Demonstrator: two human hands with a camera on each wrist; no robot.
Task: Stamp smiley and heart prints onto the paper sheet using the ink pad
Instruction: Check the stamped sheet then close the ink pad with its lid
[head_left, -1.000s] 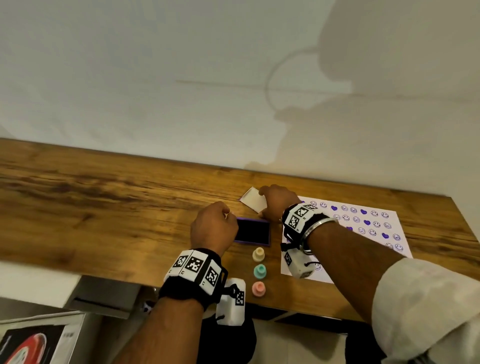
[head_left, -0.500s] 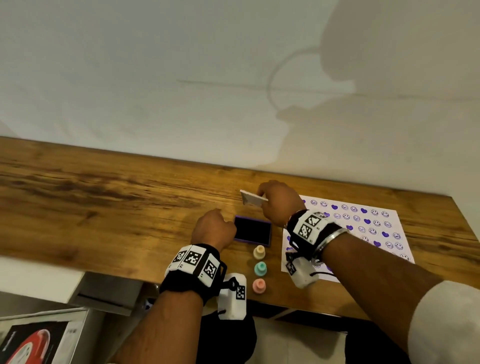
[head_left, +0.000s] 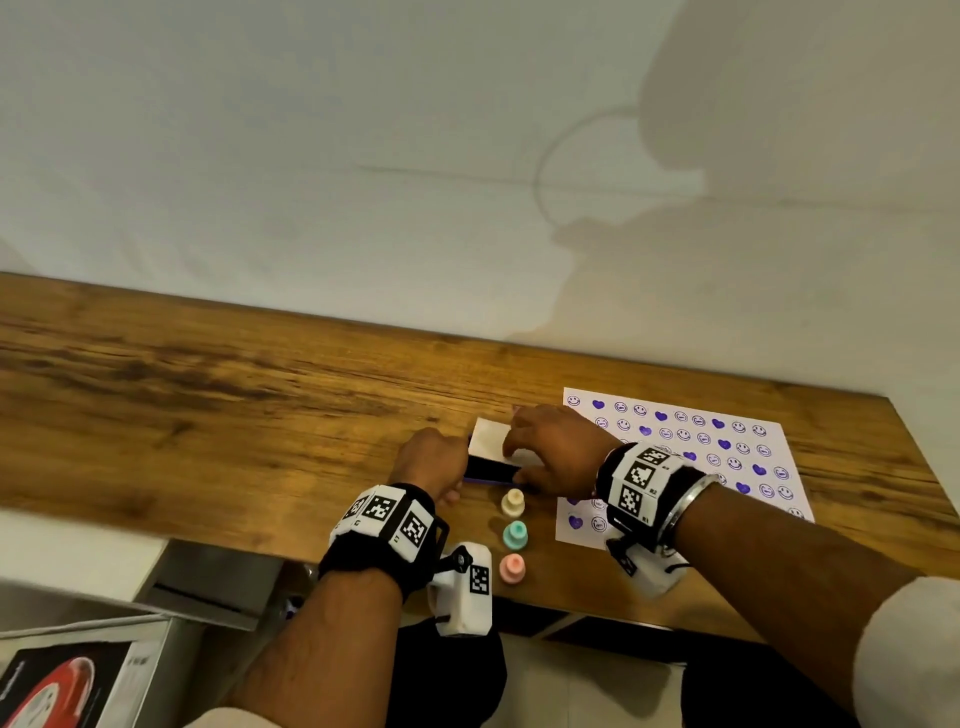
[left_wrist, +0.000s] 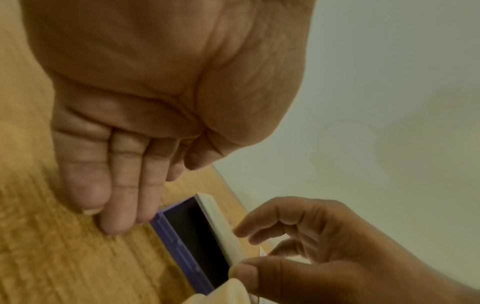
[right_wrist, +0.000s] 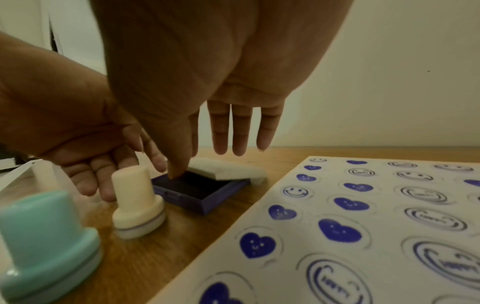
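Purple ink pad is sitting on the wooden table just left of the paper, and its white lid, held up in the air over the far side of the pad half a second ago, is now coming down: it is lying tilted across the pad's far edge, leaving most of the dark ink face showing in both wrist views. The right hand is pinching the lid's near end between thumb and forefinger, the other three fingers hanging straight and slightly apart. The left hand is keeping its place at the pad's left end, fingers pressed together and pointing down, tips touching the table just beside the case, holding nothing. Three stamps, cream, teal and pink, are standing untouched in a line in front of the pad. The paper is carrying rows of blue smileys and hearts across nearly all of its visible face, so the lid going back on is reading as the close of the job, with the stamping itself most likely done and only the shutting of the pad left
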